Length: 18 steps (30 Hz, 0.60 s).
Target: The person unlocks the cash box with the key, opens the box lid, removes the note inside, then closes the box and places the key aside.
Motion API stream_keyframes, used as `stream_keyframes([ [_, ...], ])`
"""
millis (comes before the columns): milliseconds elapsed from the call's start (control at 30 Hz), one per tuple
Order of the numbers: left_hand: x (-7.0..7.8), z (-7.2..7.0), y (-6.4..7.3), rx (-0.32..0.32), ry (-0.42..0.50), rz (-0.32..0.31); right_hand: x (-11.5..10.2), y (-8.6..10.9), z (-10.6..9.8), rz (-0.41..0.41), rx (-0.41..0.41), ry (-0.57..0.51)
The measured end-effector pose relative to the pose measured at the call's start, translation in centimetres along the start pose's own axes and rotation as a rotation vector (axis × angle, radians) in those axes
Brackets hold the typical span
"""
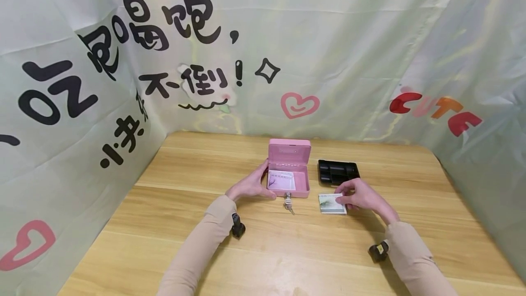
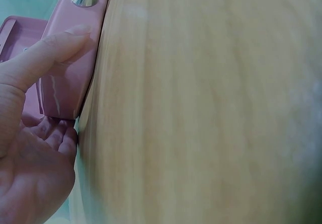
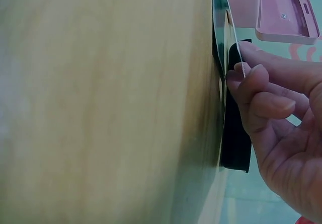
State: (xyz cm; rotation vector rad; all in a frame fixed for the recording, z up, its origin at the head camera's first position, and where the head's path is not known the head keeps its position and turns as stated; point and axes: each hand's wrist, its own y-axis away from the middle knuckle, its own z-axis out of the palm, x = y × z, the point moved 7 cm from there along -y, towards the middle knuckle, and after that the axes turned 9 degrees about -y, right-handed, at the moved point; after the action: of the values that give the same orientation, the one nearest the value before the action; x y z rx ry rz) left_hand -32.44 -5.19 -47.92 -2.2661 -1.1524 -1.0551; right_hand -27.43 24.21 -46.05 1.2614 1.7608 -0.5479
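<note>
A small pink cash box (image 1: 302, 181) stands on the table with its lid raised. A square paper pad or card with a pale purple print (image 1: 281, 180) lies inside, on the left. Keys (image 1: 289, 205) hang from the lock at the front. My left hand (image 1: 252, 185) grips the box's left front corner, thumb (image 2: 53, 53) on the front wall and fingers at the side. To the right of the box, my right hand (image 1: 356, 195) pinches the right edge of a small printed paper pad (image 1: 329, 205) with a green landscape picture. In the right wrist view, its thin white edge shows between thumb and fingers.
A black compartment tray (image 1: 338, 171) rests behind my right hand, right of the box. Printed fabric curtains (image 1: 349, 49) close off the back and both sides of the wooden table (image 1: 279, 255). A small black camera is strapped at each wrist.
</note>
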Motion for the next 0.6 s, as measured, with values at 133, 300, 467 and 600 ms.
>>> stream_keyframes([
  [133, 0.06, -0.01, 0.03, 0.0, 0.002, 0.004, -0.08, 0.0, -0.13, 0.005, 0.021, 0.018],
  [300, 0.05, 0.02, 0.11, 0.0, 0.008, -0.002, -0.21, 0.04, -0.3, 0.001, 0.043, 0.027],
  [467, -0.09, 0.04, 0.11, 0.001, 0.013, -0.012, -0.28, 0.23, -0.5, 0.016, 0.056, 0.036],
  [600, -0.23, 0.03, 0.08, 0.001, 0.019, -0.02, -0.33, 0.39, -0.78, 0.016, 0.064, 0.047],
])
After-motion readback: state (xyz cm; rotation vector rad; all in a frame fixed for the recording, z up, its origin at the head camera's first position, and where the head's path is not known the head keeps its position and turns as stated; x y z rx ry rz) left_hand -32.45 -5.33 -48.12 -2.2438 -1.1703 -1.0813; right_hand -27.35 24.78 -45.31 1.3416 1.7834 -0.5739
